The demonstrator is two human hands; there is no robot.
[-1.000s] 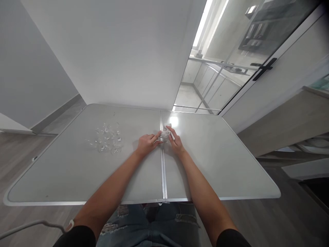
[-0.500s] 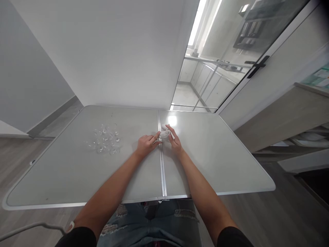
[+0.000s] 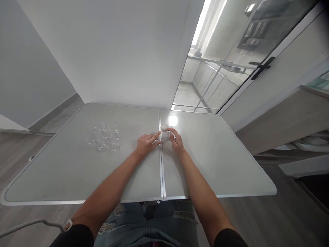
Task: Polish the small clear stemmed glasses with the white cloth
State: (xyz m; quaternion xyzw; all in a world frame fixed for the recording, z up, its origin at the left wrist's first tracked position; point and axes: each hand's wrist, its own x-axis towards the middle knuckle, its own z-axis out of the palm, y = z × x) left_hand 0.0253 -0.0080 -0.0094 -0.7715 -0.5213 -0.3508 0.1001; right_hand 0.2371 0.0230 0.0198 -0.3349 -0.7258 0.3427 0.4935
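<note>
My left hand (image 3: 147, 144) pinches a small clear, glass-like piece (image 3: 158, 139) near the middle seam of the table; its exact shape is mostly hidden. My right hand (image 3: 177, 142) grips a crumpled white cloth or tissue (image 3: 166, 132) and presses it against the clear piece. The two hands almost meet, fingertips facing each other. Off to the left of my left hand lies a loose pile of small transparent pieces (image 3: 106, 137) with round rims, too fine to make out one by one.
The pale folding table (image 3: 218, 164) has a metal edge and a central metal seam (image 3: 162, 171). A white wall (image 3: 123, 55) stands behind it, with a glass door (image 3: 213, 68) at the back right. A grey cable (image 3: 33, 223) runs beside my left sleeve.
The white cloth has shifted and bunched around the clear piece, with my right fingers curling further over it. My left hand stays nearly in place. The camera view sways slightly.
</note>
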